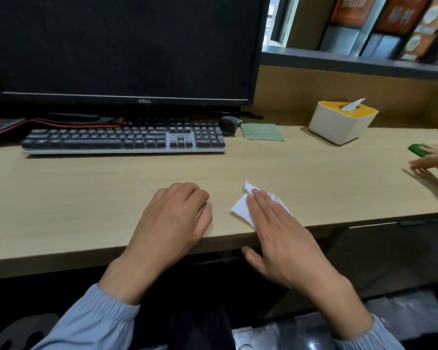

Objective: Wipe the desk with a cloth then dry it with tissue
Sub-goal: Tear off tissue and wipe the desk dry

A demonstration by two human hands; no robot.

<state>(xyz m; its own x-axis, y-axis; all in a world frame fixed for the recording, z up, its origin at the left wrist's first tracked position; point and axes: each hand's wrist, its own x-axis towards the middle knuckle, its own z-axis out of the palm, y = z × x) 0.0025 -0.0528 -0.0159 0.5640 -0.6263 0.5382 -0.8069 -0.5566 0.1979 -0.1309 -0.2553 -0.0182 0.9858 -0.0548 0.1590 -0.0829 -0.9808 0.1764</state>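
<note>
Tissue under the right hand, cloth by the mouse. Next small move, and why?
Probably slide the right hand, fingers flat on the tissue, forward across the desk. The green cloth lies unheld beside the mouse, so this looks like drying; the tissue sits near the front edge.

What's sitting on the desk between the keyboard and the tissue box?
In the head view, a dark mouse and a flat green cloth lie between the keyboard and the tissue box.

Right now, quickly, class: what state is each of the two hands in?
Left hand: open, fingers loosely curled, resting on the desk, holding nothing.
Right hand: open, straight fingers pressing the tissue.
</note>
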